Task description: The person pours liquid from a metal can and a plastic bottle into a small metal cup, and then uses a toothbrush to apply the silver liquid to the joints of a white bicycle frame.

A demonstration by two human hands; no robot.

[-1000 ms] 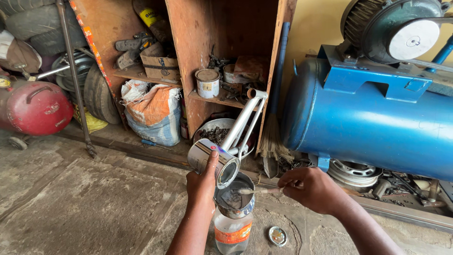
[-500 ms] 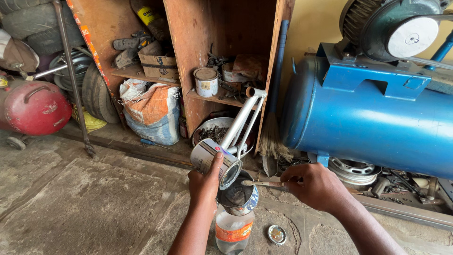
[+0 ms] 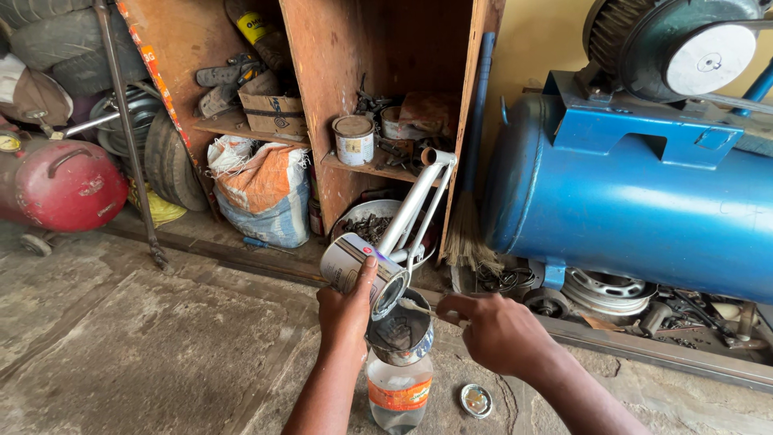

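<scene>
My left hand (image 3: 346,310) grips a small metal tin (image 3: 361,272) and holds it tipped, mouth down and to the right, over a shiny metal funnel (image 3: 400,333). The funnel sits in the neck of a clear plastic bottle (image 3: 398,395) with an orange label that stands on the concrete floor. My right hand (image 3: 493,330) is closed on a thin stick (image 3: 415,307) whose tip reaches the tin's open mouth. The tin's round lid (image 3: 476,399) lies on the floor to the right of the bottle.
A large blue compressor tank (image 3: 644,201) fills the right side. A wooden shelf unit (image 3: 378,97) holds tins and scrap parts. A silver metal frame (image 3: 419,205) leans there. A sack (image 3: 262,193), tyres (image 3: 165,157) and a red gas cylinder (image 3: 60,185) stand left.
The tin has dropped a little lower and tipped more over the funnel. My right hand has moved the stick in to the tin's mouth.
</scene>
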